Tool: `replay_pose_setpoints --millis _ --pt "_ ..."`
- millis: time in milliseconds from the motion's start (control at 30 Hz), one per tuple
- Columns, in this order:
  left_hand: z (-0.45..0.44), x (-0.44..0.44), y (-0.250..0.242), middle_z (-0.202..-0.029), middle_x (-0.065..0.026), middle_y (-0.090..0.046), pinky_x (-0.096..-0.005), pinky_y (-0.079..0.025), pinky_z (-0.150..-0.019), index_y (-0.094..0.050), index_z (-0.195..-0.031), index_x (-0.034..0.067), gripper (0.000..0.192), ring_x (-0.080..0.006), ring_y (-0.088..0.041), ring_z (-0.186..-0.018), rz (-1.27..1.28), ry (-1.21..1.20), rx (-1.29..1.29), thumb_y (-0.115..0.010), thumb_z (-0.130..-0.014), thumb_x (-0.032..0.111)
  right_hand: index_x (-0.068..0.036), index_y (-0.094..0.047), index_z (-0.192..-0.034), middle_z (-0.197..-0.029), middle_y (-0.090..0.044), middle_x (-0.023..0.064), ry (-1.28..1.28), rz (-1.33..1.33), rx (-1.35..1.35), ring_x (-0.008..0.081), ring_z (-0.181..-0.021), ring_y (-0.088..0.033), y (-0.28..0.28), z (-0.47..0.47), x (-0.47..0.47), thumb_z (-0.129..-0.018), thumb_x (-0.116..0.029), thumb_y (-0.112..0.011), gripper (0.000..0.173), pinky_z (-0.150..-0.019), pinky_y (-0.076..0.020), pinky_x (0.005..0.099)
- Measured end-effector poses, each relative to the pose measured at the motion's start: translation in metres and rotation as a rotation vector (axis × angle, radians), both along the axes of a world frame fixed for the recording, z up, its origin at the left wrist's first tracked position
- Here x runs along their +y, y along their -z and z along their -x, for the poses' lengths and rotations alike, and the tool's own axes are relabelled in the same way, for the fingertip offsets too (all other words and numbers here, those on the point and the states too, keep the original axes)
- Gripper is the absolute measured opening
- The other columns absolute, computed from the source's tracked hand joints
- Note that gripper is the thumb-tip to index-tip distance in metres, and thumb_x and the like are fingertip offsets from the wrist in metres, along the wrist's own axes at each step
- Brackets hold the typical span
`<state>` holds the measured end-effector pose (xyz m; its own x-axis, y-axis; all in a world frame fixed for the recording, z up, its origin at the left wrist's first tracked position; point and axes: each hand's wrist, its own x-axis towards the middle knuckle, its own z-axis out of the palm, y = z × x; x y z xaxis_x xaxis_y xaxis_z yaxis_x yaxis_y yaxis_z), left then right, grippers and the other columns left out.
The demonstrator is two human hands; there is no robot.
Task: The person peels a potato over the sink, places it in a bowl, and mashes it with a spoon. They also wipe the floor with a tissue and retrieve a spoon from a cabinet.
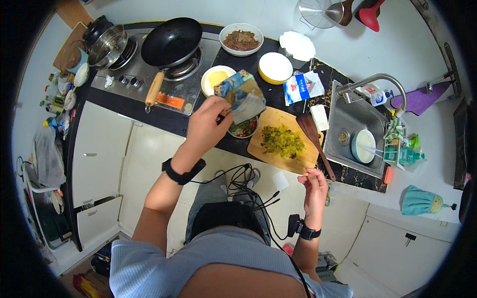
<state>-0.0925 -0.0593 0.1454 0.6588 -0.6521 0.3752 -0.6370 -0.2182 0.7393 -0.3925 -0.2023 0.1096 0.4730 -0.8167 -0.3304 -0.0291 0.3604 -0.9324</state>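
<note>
My left hand [208, 121] grips a crumpled, printed plastic food packet [238, 91], blue patterned and partly see-through. The packet hangs over a bowl of chopped green and red pieces [244, 128] and hides part of it. Behind it stands a bowl with something pale yellow [217, 78]. My right hand [315, 186] is at the front edge of a wooden cutting board [261, 119], fingers loosely curled and nothing visible in them; whether it touches the board is unclear. Chopped yellow-green vegetable [283, 141] is heaped on the board. Across its right side lies a wooden spatula [311, 130].
A black wok [171, 41] sits on the gas stove, its wooden handle [154, 89] pointing towards me. At the back are a bowl of brown shredded food [241, 40] and a yellow bowl [275, 67]. The steel sink [341, 111] is to the right. Cables [242, 178] hang before me.
</note>
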Motion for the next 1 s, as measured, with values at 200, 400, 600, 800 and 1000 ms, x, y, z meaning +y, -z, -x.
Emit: replay_pose_setpoints --millis 200,400,600,800,1000 --pt "0.006 -0.096 0.07 -0.104 -0.0097 -0.056 -0.0387 -0.051 -0.068 -0.057 -0.094 0.004 0.019 -0.0306 -0.061 -0.083 -0.245 -0.057 -0.053 -0.062 -0.084 0.019 0.0 -0.059 -0.1 -0.101 -0.063 0.0102 0.07 0.022 0.037 0.0154 -0.075 -0.062 0.0 0.02 -0.019 -0.091 -0.004 -0.049 0.014 -0.077 -0.0509 0.0306" --pt "0.004 -0.11 0.086 -0.139 -0.0148 -0.036 -0.0388 -0.051 -0.081 -0.04 -0.134 0.006 0.056 -0.0327 -0.053 -0.111 -0.504 0.091 -0.054 -0.062 -0.084 0.018 0.0 -0.061 -0.091 -0.096 -0.064 0.009 0.039 0.128 -0.023 0.0133 -0.077 -0.062 -0.011 0.02 -0.038 -0.088 -0.002 -0.06 0.004 -0.074 -0.0522 0.028" --pt "-0.009 -0.069 0.055 -0.101 -0.0163 -0.062 -0.0386 -0.052 -0.07 -0.061 -0.107 0.003 0.026 -0.0316 -0.063 -0.083 -0.259 0.008 -0.018 -0.061 -0.084 0.015 0.0 -0.063 -0.082 -0.081 -0.066 0.0084 -0.11 0.383 0.113 0.0152 -0.081 -0.062 -0.039 0.013 -0.056 -0.092 -0.011 -0.055 0.017 -0.074 -0.0499 0.0285" --pt "-0.017 -0.009 0.067 -0.079 -0.0151 -0.065 -0.0378 -0.049 -0.064 -0.064 -0.088 0.002 0.015 -0.0344 -0.063 -0.077 -0.114 -0.067 0.146 -0.057 -0.086 0.015 0.005 -0.066 -0.092 -0.092 -0.067 0.0169 -0.056 0.279 0.018 0.0213 -0.081 -0.063 -0.061 0.021 -0.066 -0.1 -0.039 -0.033 0.056 -0.079 -0.0467 0.0338" --pt "-0.018 0.044 0.082 -0.098 -0.0123 -0.063 -0.0334 -0.051 -0.069 -0.066 -0.096 0.003 0.026 -0.0256 -0.062 -0.085 -0.038 0.08 -0.221 -0.059 -0.072 -0.003 0.004 -0.066 -0.08 -0.084 -0.067 0.0146 0.001 0.28 0.145 0.0198 -0.08 -0.061 -0.063 0.015 -0.038 -0.097 -0.028 -0.045 0.042 -0.077 -0.0471 0.0326"
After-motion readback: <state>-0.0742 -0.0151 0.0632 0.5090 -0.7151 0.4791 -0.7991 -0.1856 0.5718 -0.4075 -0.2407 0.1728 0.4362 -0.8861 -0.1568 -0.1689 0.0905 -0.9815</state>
